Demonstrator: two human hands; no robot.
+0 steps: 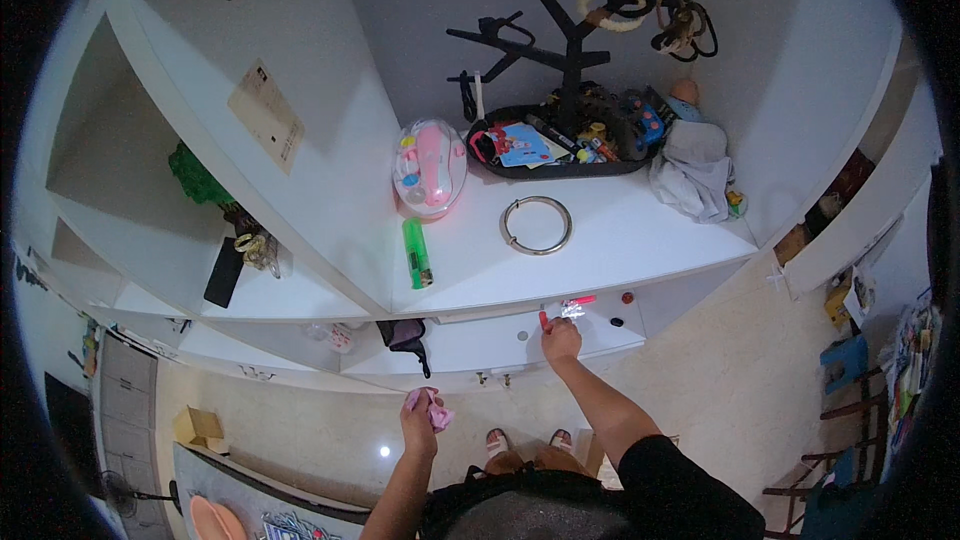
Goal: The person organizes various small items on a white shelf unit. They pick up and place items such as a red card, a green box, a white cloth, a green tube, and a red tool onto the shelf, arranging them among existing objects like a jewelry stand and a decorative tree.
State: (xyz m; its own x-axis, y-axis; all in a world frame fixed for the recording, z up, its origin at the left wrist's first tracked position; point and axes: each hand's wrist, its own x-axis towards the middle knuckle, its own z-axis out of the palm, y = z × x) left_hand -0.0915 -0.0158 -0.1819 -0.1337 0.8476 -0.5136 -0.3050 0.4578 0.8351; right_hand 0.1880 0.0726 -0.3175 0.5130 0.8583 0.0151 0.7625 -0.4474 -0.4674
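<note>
In my left hand point(420, 428) is a crumpled pink cloth point(432, 408), gripped by closed fingers and held out in front of the shelf unit. My right hand point(562, 342) reaches over the lower white shelf point(480, 348), its fingers closed on a small red stick-like thing point(545, 320) whose kind I cannot make out. Just beyond that hand lie a shiny silvery piece point(573, 310) and a pinkish-red strip point(583, 300). A small black piece point(616, 322) and a dark red round piece point(627, 298) sit to its right.
On the upper shelf stand a black tree-shaped stand point(572, 50) in a filled tray, a pink case point(430, 168), a silver bangle point(537, 226), a green item point(416, 253) and a grey cloth point(695, 170). A black pouch point(404, 335) hangs over the lower shelf's edge.
</note>
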